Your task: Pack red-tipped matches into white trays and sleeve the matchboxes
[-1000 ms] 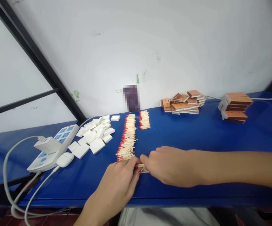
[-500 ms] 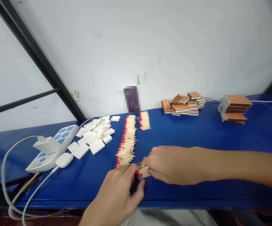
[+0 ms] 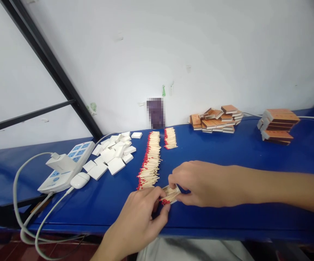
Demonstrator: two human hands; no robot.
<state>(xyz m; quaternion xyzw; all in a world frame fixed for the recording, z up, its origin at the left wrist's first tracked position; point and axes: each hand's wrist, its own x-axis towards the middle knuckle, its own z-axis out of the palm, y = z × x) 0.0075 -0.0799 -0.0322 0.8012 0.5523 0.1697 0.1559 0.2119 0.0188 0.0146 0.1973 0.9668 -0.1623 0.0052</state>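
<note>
A small white matchbox tray (image 3: 177, 190) filled with red-tipped matches lies near the front of the blue table, tilted slightly in view. My left hand (image 3: 139, 219) grips its left end, thumb at the near side and fingers at the far side. At the right end, the thumb and index finger of my right hand (image 3: 200, 184) pinch the tray, hiding part of its rim. Just beyond my left hand runs a long row of loose matches (image 3: 151, 156), heads to the left. A shorter row of matches (image 3: 171, 138) lies right of its far end.
Several white matchbox pieces (image 3: 115, 166) are heaped at the left. Beside them sit a power strip (image 3: 64, 170), a white earphone case (image 3: 80, 180) and cables. Orange matchbox sleeves (image 3: 213, 121) are piled at the back, with a neater stack (image 3: 279, 127) farther right.
The view has shifted a little, moving the scene rightward. My right fingers have moved off the matches to the tray's right end, so more of the tray and matches shows.
</note>
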